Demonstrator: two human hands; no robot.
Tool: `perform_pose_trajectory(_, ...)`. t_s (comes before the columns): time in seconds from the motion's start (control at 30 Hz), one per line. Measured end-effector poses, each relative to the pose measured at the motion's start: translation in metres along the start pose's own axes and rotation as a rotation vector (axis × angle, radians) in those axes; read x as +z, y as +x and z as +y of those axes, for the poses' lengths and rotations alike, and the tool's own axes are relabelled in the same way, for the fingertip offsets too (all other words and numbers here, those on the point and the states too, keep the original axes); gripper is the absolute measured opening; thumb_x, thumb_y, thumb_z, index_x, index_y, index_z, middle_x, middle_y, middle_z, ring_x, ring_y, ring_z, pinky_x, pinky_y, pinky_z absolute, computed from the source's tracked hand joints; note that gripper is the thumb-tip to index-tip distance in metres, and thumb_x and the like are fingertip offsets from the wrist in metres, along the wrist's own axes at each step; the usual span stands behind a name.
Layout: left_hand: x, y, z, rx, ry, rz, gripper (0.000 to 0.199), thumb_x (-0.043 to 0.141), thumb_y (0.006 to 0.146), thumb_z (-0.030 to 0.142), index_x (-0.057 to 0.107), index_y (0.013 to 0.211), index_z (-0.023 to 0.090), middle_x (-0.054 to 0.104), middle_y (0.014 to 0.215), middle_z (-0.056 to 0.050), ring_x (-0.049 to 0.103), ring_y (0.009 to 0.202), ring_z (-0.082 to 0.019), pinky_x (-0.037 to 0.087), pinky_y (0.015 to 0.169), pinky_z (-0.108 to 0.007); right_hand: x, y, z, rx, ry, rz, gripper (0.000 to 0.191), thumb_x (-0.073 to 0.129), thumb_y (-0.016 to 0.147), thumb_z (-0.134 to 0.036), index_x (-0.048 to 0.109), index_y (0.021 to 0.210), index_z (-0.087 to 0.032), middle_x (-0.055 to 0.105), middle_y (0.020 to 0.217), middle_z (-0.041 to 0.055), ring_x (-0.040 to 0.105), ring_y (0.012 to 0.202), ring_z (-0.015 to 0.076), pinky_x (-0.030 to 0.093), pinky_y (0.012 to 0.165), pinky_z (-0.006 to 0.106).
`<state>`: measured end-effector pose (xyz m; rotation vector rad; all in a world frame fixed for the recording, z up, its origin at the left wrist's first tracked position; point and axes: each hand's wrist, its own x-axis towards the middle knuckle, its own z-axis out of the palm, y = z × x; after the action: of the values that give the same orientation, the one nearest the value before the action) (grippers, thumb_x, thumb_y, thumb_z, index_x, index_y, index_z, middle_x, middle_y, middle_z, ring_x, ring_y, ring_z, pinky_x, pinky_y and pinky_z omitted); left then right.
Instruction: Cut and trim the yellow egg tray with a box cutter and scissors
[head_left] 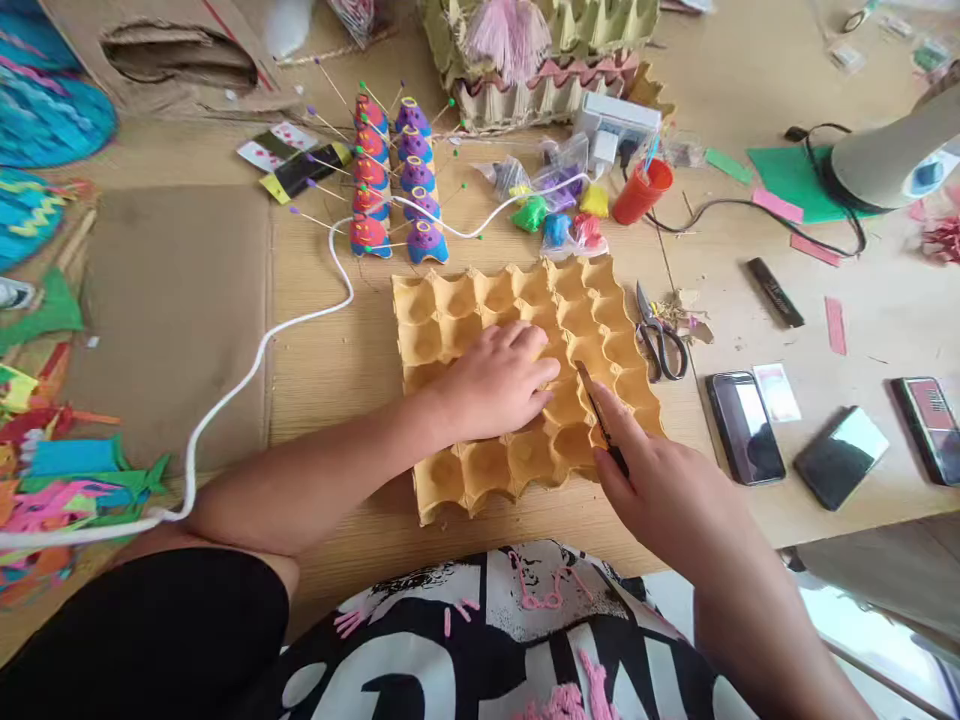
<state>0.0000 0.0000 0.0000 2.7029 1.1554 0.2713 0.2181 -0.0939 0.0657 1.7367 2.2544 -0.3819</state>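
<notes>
The person before me has the left forearm [360,450] slanting inward, the left hand [502,382] palm down with its knuckles bent, while the right forearm [765,600] angles in opposite, the right hand [664,480] curled in a grip, index finger [621,415] stretched forward.

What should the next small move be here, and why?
Probably a short draw of the thin cutting tool toward the body: the right hand grips it with its tip at the yellow egg tray, between cups, while the left hand rests on the tray to the blade's left, seemingly steadying it.
</notes>
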Motion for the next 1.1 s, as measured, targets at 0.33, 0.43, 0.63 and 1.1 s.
perform_pose_trajectory(0.33, 0.002, -0.004, 0.002, 0.034, 0.011, 0.049, 0.029, 0.064, 0.102, 0.032, 0.066, 0.127, 0.018, 0.058, 0.146, -0.018, 0.051, 0.142, -0.039, 0.049, 0.112, -0.057, 0.007, 0.005, -0.003, 0.003, 0.000, 0.043, 0.070, 0.042, 0.108, -0.027, 0.018, 0.173, -0.018, 0.082, 0.086, 0.0025, 0.074, 0.062, 0.0215, 0.036, 0.048, 0.033)
perform_pose_trajectory(0.43, 0.002, -0.003, 0.002, 0.103, 0.006, 0.114, 0.028, 0.065, 0.101, 0.026, 0.065, 0.128, 0.019, 0.061, 0.145, -0.015, 0.047, 0.145, -0.036, 0.044, 0.116, -0.053, 0.008, 0.006, -0.004, 0.006, -0.013, 0.051, 0.070, 0.044, 0.107, -0.027, 0.021, 0.173, -0.018, 0.081, 0.084, 0.0022, 0.074, 0.063, 0.0207, 0.036, 0.048, 0.031)
perform_pose_trajectory(0.63, 0.000, 0.001, -0.001, 0.194, -0.005, 0.058, 0.008, 0.064, 0.101, 0.023, 0.072, 0.101, 0.020, 0.075, 0.102, -0.005, 0.062, 0.114, -0.028, 0.044, 0.104, -0.048, 0.003, 0.008, -0.003, 0.013, -0.015, 0.031, 0.071, 0.047, 0.105, -0.024, 0.024, 0.172, -0.023, 0.081, 0.082, 0.0008, 0.074, 0.064, 0.0210, 0.039, 0.048, 0.030)
perform_pose_trajectory(1.1, 0.003, 0.003, -0.002, 0.193, -0.052, 0.059, 0.028, 0.059, 0.105, 0.023, 0.077, 0.084, 0.019, 0.073, 0.086, -0.003, 0.066, 0.099, -0.023, 0.040, 0.101, -0.047, -0.002, 0.005, -0.001, 0.007, 0.053, 0.017, 0.070, 0.039, 0.108, -0.029, 0.016, 0.174, -0.023, 0.081, 0.085, 0.0031, 0.075, 0.068, 0.0230, 0.044, 0.052, 0.033)
